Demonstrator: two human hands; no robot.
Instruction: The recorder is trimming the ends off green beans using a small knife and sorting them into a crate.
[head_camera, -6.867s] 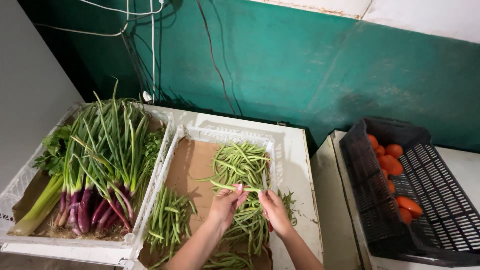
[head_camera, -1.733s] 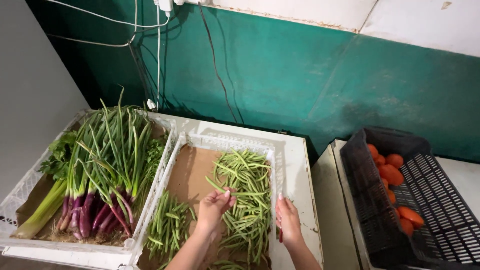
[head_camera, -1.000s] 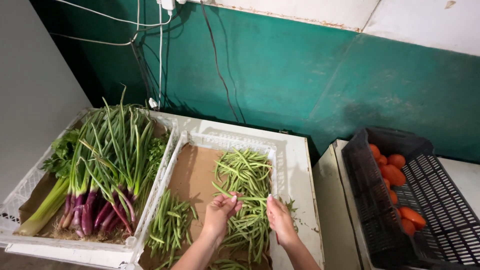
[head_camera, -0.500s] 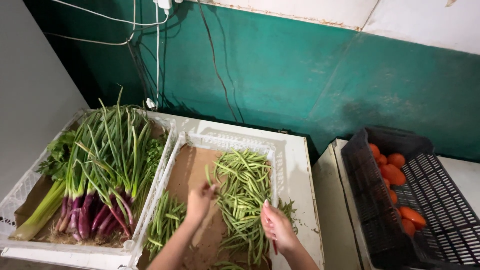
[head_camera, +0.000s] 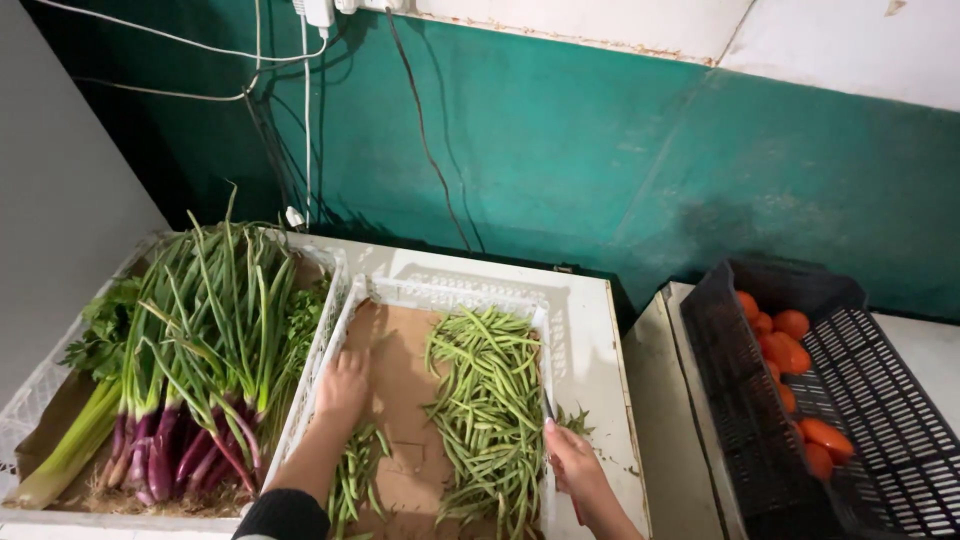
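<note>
A white plastic crate (head_camera: 440, 292) lined with brown cardboard holds a long heap of green beans (head_camera: 487, 400) on its right side and a smaller bunch of green beans (head_camera: 352, 478) at the lower left. My left hand (head_camera: 343, 385) rests palm down on the cardboard at the crate's left side, just above the small bunch, fingers together. At the crate's right rim, my right hand (head_camera: 570, 462) sits beside the big heap, fingers curled against the edge. Whether it grips anything is unclear.
A second white crate (head_camera: 40, 385) on the left holds purple spring onions (head_camera: 195, 350) and leafy greens. A black plastic crate (head_camera: 880, 400) with orange-red tomatoes (head_camera: 790, 345) stands on the right. Behind is a green wall with hanging cables.
My left hand has slid from the bean heap to the left side of the crate. My right hand has shifted right to the crate's rim.
</note>
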